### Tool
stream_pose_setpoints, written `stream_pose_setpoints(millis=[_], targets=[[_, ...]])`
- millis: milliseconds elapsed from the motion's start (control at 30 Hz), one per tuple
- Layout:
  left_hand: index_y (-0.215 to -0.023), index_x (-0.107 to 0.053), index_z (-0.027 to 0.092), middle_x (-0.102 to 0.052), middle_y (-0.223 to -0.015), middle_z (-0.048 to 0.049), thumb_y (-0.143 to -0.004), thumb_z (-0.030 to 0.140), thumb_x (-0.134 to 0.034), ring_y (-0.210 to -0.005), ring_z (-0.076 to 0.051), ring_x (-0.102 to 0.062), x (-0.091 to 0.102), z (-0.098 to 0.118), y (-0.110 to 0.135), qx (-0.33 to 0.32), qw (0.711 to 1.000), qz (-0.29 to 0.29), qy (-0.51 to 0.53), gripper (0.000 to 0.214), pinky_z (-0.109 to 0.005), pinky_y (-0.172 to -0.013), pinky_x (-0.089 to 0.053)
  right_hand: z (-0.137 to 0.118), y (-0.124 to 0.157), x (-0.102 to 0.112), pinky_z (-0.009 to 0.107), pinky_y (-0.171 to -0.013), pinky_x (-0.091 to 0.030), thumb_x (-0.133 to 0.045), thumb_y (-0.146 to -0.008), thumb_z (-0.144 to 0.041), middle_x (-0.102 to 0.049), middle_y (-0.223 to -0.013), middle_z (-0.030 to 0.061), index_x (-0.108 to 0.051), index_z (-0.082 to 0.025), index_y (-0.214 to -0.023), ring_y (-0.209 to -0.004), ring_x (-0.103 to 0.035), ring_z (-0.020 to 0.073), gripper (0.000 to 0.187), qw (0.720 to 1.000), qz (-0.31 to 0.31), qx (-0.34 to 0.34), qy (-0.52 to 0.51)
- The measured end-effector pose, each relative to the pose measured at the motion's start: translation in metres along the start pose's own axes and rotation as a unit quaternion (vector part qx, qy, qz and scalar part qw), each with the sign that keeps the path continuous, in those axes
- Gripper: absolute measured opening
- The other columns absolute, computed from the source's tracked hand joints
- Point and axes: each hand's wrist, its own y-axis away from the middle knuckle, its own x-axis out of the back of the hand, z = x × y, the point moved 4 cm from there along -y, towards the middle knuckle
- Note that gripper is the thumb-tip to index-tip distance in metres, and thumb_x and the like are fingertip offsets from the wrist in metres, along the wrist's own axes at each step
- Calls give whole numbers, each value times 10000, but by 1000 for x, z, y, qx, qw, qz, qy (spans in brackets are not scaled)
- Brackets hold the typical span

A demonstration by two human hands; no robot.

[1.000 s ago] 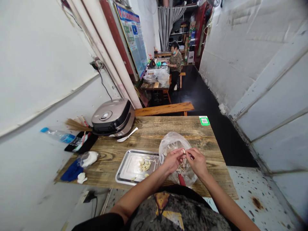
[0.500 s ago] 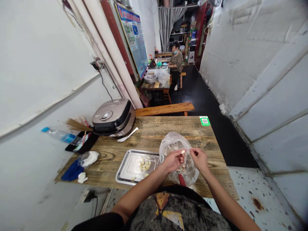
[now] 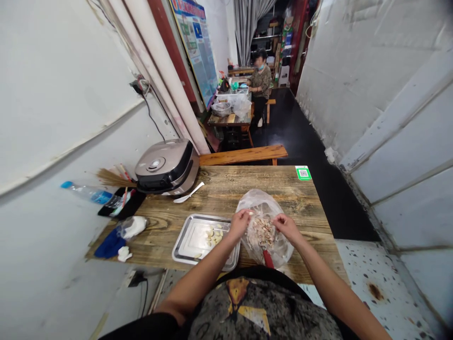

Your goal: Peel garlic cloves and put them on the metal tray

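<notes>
My left hand [image 3: 240, 222] is closed in a pinch on a pale peeled garlic clove [image 3: 251, 213], held between the metal tray [image 3: 187, 236] and the clear plastic bag [image 3: 260, 203]. The tray holds several peeled cloves [image 3: 213, 234]. My right hand [image 3: 285, 224] hovers over the right side of the bag with its fingers curled; what they hold is too small to name. The bag is full of garlic skins [image 3: 264, 231], and a red handle [image 3: 267, 258] sticks out of its near end.
A wooden table [image 3: 226, 193] carries a grey electric cooker [image 3: 166, 166], a white spoon [image 3: 188, 193], a water bottle [image 3: 92, 194], a blue cloth [image 3: 109, 243] and a green QR sticker [image 3: 303, 173]. A bench [image 3: 244, 154] stands behind; a seated person [image 3: 261, 82] works at a far table.
My hands have parted: the left one has carried the peeled clove left toward the tray, the right one has drawn back to the bag's right side. The camera tilted slightly.
</notes>
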Motion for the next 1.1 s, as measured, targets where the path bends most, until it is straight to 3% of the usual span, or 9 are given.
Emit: stream_pose_setpoints(millis=[100,200,333,467,567,667,767,900,1100], targets=[[-824,-639,149,-630,-753,-39,-795,255,-466,-706,-140,-547,46,-4,-3,-90,960,49,-261,205,-236,-678,-390,31,-3,-14,251,-577,-423,-507,-743,-292,-622,-700,22,-628,-149,-876,-613,-548,154,230,988,-100,-6,122],[-812,-643,153,-638,-765,-58,-787,215,-465,-730,-164,-557,78,-28,3,-63,901,42,-428,190,-254,-699,-386,51,-2,-28,257,-702,-410,-477,-748,-179,-642,-761,45,-657,-158,-804,-738,-570,166,190,952,-128,21,276],[-916,-663,163,-647,-917,-100,-790,149,-432,-890,-192,-566,96,-63,13,-10,860,10,-511,264,-264,-783,-382,59,-1,-42,257,-727,-380,-499,-734,-144,-629,-796,82,-653,-141,-726,-765,-560,174,155,938,-115,21,328],[-1159,-578,169,-638,-1024,-121,-772,130,-454,-977,-215,-556,99,-72,15,17,870,32,-492,408,-290,-863,-373,63,-3,-40,242,-715,-384,-461,-764,-148,-631,-799,82,-652,-142,-723,-763,-571,169,196,934,-89,7,346],[-1089,-627,168,-653,-1013,-113,-785,159,-454,-975,-218,-565,88,-62,12,-15,898,36,-439,350,-301,-899,-368,68,-6,-29,236,-668,-410,-369,-797,-131,-642,-741,50,-651,-142,-916,-701,-591,159,306,937,-65,-18,342],[-993,-672,179,-657,-1027,-87,-797,186,-451,-982,-198,-569,66,-52,10,-81,913,-12,-399,295,-284,-918,-368,67,-6,-17,243,-704,-424,-391,-787,-142,-655,-881,67,-606,-136,-1083,-797,-603,173,366,938,-35,-8,344],[-968,-683,195,-666,-1003,-80,-802,200,-452,-952,-198,-583,43,-49,11,-129,914,-47,-382,284,-286,-899,-383,61,0,-18,252,-785,-402,-439,-803,-192,-631,-979,79,-651,-171,-1009,-910,-577,186,297,931,-52,46,359],[-909,-700,195,-689,-912,-73,-776,177,-458,-854,-200,-609,14,-54,15,-129,919,-95,-359,277,-285,-817,-422,63,9,-35,242,-720,-394,-495,-793,-219,-626,-852,82,-676,-166,-833,-798,-584,177,192,912,-116,40,391],[-877,-707,169,-688,-739,-54,-752,195,-467,-649,-159,-584,-25,-71,16,-108,927,-175,-312,271,-256,-667,-444,71,6,-41,262,-707,-397,-428,-831,-279,-611,-792,78,-643,-153,-892,-775,-567,184,256,935,-72,51,342]])
